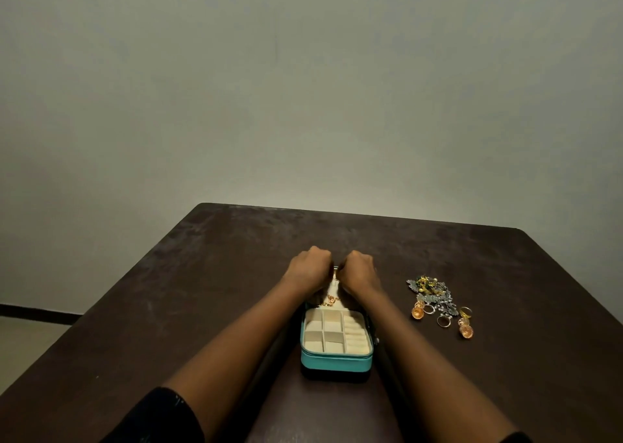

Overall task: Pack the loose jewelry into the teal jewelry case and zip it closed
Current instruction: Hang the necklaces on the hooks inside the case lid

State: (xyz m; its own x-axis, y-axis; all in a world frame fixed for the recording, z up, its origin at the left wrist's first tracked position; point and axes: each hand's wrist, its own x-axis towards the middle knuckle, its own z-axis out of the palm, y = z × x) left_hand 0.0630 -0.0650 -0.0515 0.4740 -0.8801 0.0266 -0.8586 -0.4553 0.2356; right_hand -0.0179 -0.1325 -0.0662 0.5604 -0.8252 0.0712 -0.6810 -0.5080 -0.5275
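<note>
Dark brown tabletop (168, 291). Teal jewelry case (336, 363) lies open on it, cream compartments bare, lid tilted up at the far end. Left hand (308, 267) and right hand (360, 269) are both curled at the lid's top edge, knuckles nearly touching; each grip looks pinched closed on the lid rim, though fingertips are hidden. Case tray sits just nearer than the grip, between the forearms. Loose jewelry pile (438, 302) lies right of the right grip, apart from it: rings, orange earrings, silver pieces.

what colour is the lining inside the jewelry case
Cream, against a teal outer shell on the jewelry case; the lining shows best in the head view.
</note>
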